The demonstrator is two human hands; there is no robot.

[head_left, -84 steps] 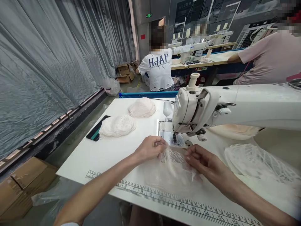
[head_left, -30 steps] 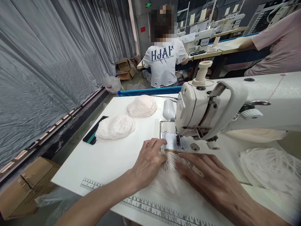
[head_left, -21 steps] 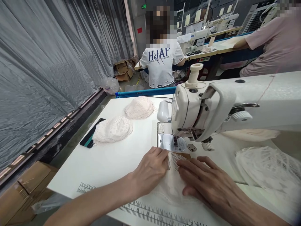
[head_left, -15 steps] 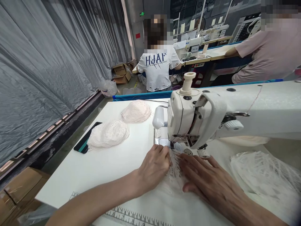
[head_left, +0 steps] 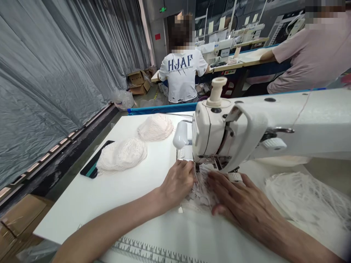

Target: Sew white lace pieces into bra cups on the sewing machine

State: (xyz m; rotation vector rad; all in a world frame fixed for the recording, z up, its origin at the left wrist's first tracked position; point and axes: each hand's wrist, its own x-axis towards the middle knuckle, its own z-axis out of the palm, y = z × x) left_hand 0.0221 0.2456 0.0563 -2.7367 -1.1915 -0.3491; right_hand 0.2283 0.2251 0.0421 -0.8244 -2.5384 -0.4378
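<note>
A piece of white lace (head_left: 202, 190) lies under the needle area of a white sewing machine (head_left: 211, 135). My left hand (head_left: 179, 182) is closed on the lace's left edge, its fingertips bent beside the presser foot. Flat on the lace's right side rests my right hand (head_left: 236, 195), fingers stretched toward the machine and thumb apart. The needle itself is mostly hidden behind the machine head and my fingers. To the right, under the machine arm, sits a heap of white lace (head_left: 298, 193).
On the table's left lie a white lace pile (head_left: 123, 155), over a dark phone-like slab (head_left: 89, 170), and a pale pink lace pile (head_left: 155, 127). A printed ruler scale (head_left: 148, 252) runs along the front. Two co-workers sit ahead; cardboard boxes (head_left: 24, 215) stand at lower left.
The lace and both hands have shifted slightly toward the machine, and more of the lace's lower edge shows between them. The whole view has tilted a little.
</note>
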